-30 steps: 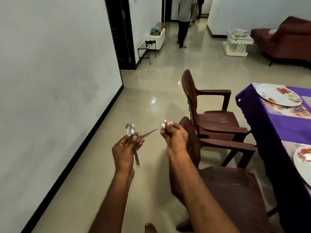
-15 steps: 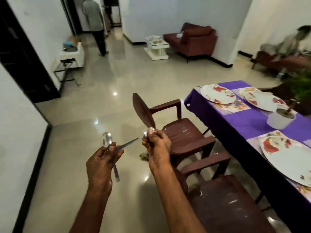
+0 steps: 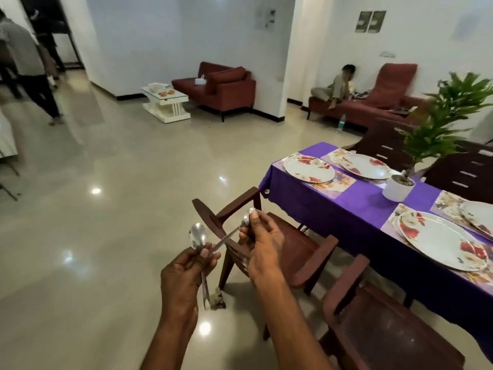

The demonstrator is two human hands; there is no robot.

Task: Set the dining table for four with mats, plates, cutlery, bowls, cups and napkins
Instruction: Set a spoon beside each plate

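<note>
My left hand grips steel cutlery: a spoon with its bowl up, and a thin blade or handle slanting toward my right hand. My right hand is closed on another spoon, only its bowl showing above the fingers. Both hands hover over the floor, left of the dining table with its purple cloth. On the table lie floral mats, each with a floral plate: far left, far right, near, and one cut off at the right edge.
Two brown plastic chairs stand between me and the table. A potted plant sits mid-table. More chairs stand beyond it. A person walks away at far left; another sits on a red sofa. Glossy floor spreads to the left.
My view has swung right, bringing the table, plates and plant into sight. Both hands hold the cutlery in the same pose.
</note>
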